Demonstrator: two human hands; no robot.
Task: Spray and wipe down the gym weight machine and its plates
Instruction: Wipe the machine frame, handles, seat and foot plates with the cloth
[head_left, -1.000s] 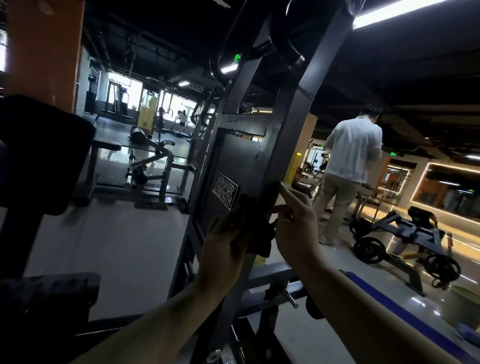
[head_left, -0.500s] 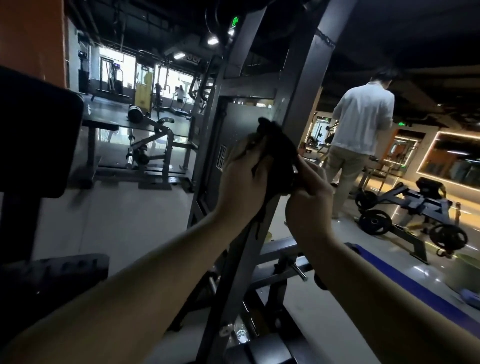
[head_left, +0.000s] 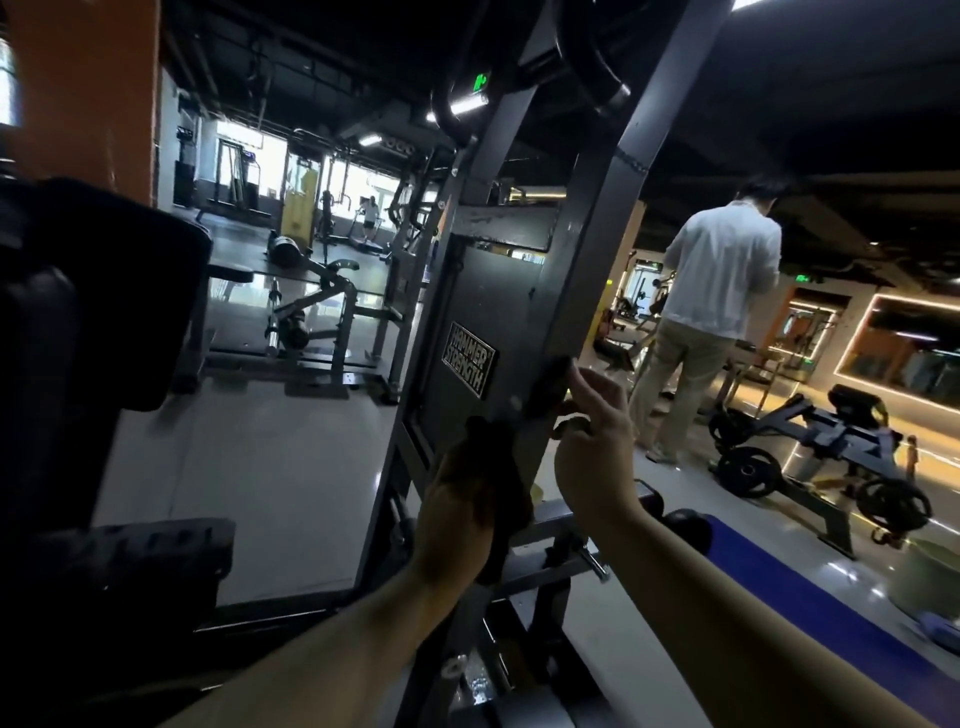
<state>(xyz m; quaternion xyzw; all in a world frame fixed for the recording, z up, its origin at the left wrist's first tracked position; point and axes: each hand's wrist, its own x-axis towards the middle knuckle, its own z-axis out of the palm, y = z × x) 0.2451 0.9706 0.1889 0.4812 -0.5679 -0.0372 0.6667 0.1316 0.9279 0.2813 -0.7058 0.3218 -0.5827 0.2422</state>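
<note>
Dim gym floor (head_left: 270, 457), and dead centre stands the machine upright (head_left: 524, 312), dark grey and scuffed, Hammer Strength badge (head_left: 469, 365) showing. A black cloth (head_left: 551, 382) wraps it, with the left hand (head_left: 457, 514) and right hand (head_left: 597, 452) each taking a tight grip on one end.

Black cloth (head_left: 501, 467); dark grey machine frame (head_left: 587, 270); orange pillar (head_left: 88, 78); blue mat (head_left: 810, 608).
</note>
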